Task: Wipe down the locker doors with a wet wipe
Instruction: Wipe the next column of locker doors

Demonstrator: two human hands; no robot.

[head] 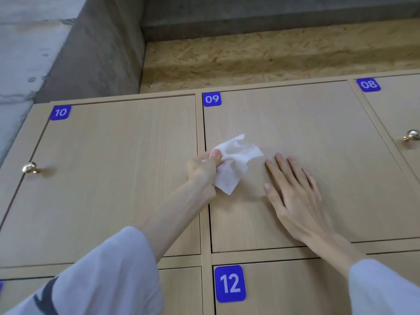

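— At the left edge of the pale wood-grain locker door marked 09 [295, 133], what is the left hand [201, 169] doing?

— It pinches a crumpled white wet wipe [234, 162] between thumb and curled fingers. The wipe fans out up and to the right from the grip, creased and folded, with one corner hanging down; whether it lies flat against the door I cannot tell. It looks clean.

— And the right hand [293, 192]?

— Flat, fingers straight and slightly spread, palm resting on the same door just to the right of the wipe. It grips nothing.

— What is cut off or hard to read?

— The door with the blue 08 label [368, 84] runs off the right edge; only its left strip and a round brass knob [411, 135] show. The door with the blue 12 label [230, 283] is cut by the bottom edge and partly covered by the pale grey-blue sleeve [381, 289] of the right arm. The left arm's sleeve hides much of the door below the one labelled 10 [60, 112]. Door 09's knob is not in sight.

— Anything visible inside the lockers?

— No, every door is closed, so the contents are hidden. Door 10 shows a brass knob [30, 167] at its left side.

— Above the lockers?

— A strip of chipboard panel [272, 57] and grey concrete wall [95, 46].
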